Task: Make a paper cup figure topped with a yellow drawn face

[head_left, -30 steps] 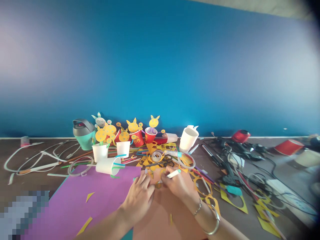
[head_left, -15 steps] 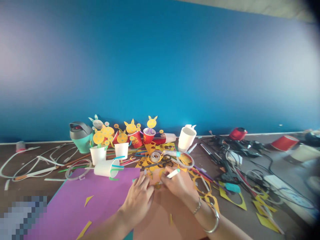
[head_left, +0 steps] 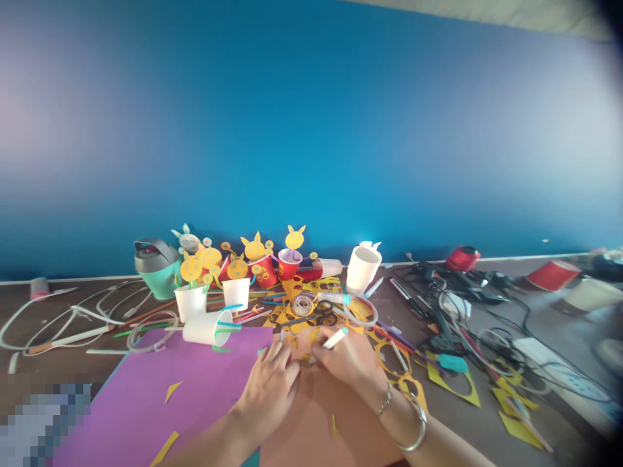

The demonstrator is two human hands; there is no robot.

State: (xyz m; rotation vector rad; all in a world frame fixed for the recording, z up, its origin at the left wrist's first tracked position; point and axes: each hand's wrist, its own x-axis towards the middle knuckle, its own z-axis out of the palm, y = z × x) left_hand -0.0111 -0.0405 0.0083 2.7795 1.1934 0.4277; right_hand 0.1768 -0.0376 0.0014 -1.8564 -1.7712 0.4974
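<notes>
My right hand (head_left: 341, 357) is closed around a white marker (head_left: 335, 338) with a green end, its tip pointing down to the left. Under that tip lies a small yellow paper piece (head_left: 306, 359) on an orange-brown sheet (head_left: 331, 402). My left hand (head_left: 272, 379) is curled beside the piece, its finger and thumb holding the piece's left edge; the fingertips are partly hidden. Just beyond the hands lie more small yellow cutouts (head_left: 292, 339). A purple sheet (head_left: 195, 389) extends left from under my left hand.
White cups (head_left: 191, 303) and red cups (head_left: 291, 264) with yellow paper animal figures stand near the blue wall. One white cup (head_left: 207, 327) lies tipped over. Yellow scraps (head_left: 452, 379), a tape roll (head_left: 303, 303), black cables and a white power strip (head_left: 559, 370) crowd the right side.
The marker has tilted slightly and shifted a little left with my right hand. My left hand stays in place.
</notes>
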